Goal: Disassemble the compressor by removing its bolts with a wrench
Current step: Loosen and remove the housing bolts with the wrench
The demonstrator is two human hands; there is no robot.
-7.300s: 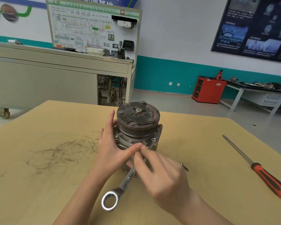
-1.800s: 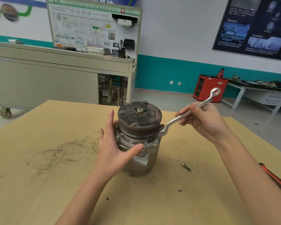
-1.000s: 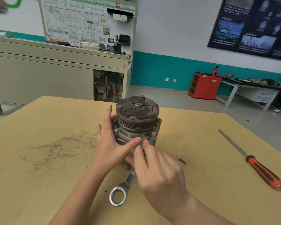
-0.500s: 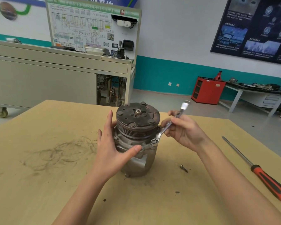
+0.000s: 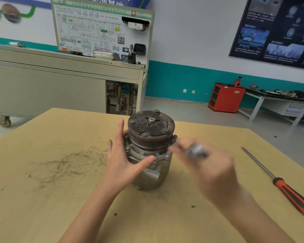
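Your left hand [image 5: 123, 165] presses straight-fingered against the left side of the one compressor [image 5: 151, 137], thumb stretched across its front. The compressor stands upright mid-table [image 5: 42, 199] and shows three flange bolts [image 5: 168, 153]. Just right of it, your right hand [image 5: 214, 174] is a blur with one wrench [image 5: 195, 151] smeared over it; I cannot tell its grip. One screwdriver [image 5: 288, 190] lies well apart at the right.

A person's bare left forearm [image 5: 88, 213], lower centre of the frame, and bare right forearm [image 5: 249, 216], lower right, run uncovered to the picture's edge. The left grip [image 5: 123, 165], centre, shows sharp, thumbnail trimmed short; the right grip [image 5: 212, 171], right of centre, is blurred, details lost.
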